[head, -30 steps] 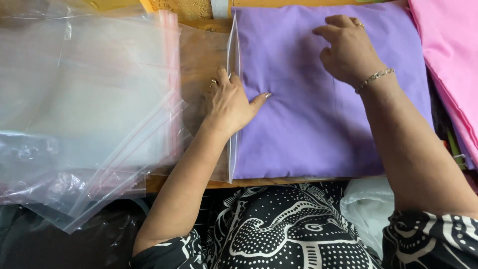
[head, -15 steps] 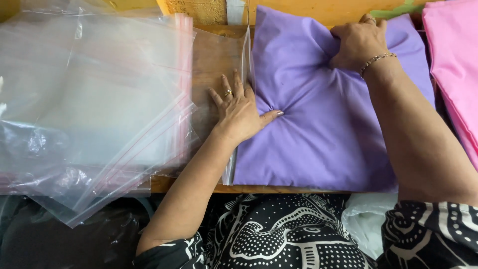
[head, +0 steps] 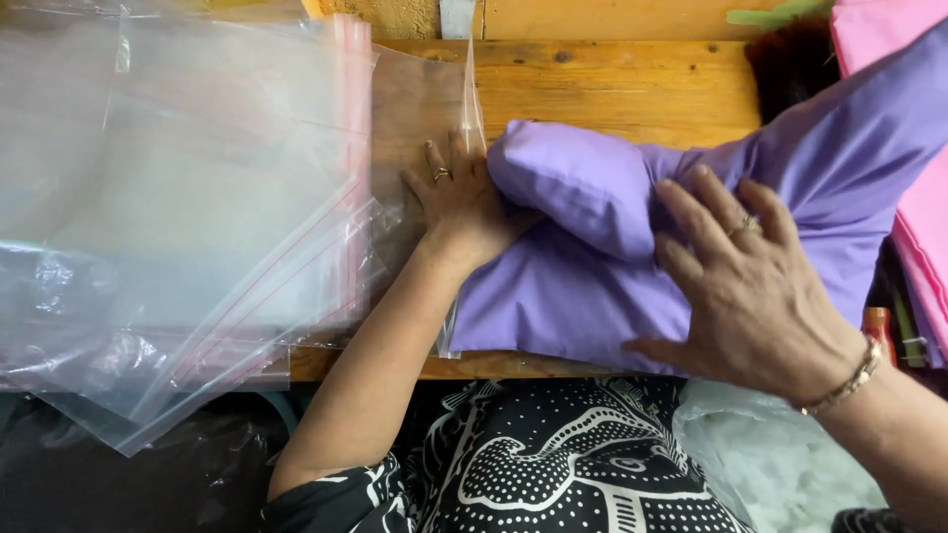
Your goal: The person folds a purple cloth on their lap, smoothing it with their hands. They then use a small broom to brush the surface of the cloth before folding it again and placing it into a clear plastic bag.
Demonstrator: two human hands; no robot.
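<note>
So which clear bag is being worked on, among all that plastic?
On the wooden table, look past the big stack of clear bags to the purple cloth. The left hand presses one clear bag flat beside it: it lies alone, apart from the stack.

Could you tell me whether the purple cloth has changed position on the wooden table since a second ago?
Yes. The purple cloth, earlier flat, is now bunched and folded under the right hand, exposing more of the wooden table behind it.
</note>
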